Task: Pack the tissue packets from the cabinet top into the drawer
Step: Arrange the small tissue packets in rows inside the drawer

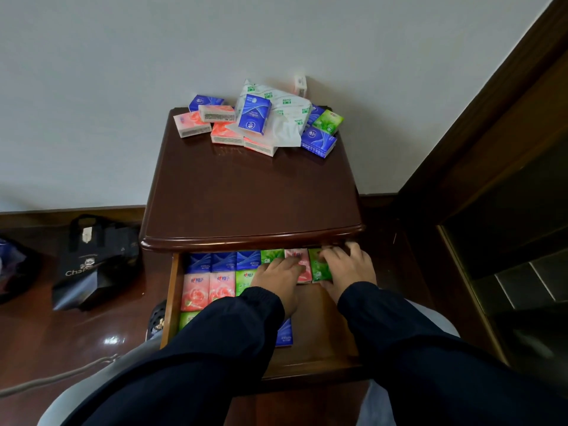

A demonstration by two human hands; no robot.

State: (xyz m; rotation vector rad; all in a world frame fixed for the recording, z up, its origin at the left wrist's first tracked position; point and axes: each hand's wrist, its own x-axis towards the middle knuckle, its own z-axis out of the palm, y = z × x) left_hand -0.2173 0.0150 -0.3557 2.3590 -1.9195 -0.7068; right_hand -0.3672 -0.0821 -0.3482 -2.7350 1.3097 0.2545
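While both dark sleeves point(215, 348) reach forward from the near edge of the view, the open drawer point(172, 290) of the wooden cabinet point(252, 192) lies below them, its near part mostly hidden by the arms. A blue packet point(284, 333) shows near the drawer's front between the two forearms, and a green one peeks out at the front left corner. Further in, the left hand point(276, 272) lies flat with fingers spread loosely, pressing on a pink packet point(302, 269) in the back row. Just beside it the right hand point(347, 265) rests with fingers extended over a green packet point(318, 267) at the drawer's back right corner, fingertips under the cabinet's top edge; whether it pinches anything I cannot tell. Along the left side sit two pink rose packets point(209, 290), with three blue packets point(224, 261) lined against the back wall. On the cabinet top, at its far edge, remains a loose pile of tissue packets point(221, 124) in pink, blue and green around a torn white wrapper point(285, 118). A black bag point(92, 265) stands on the floor to the left
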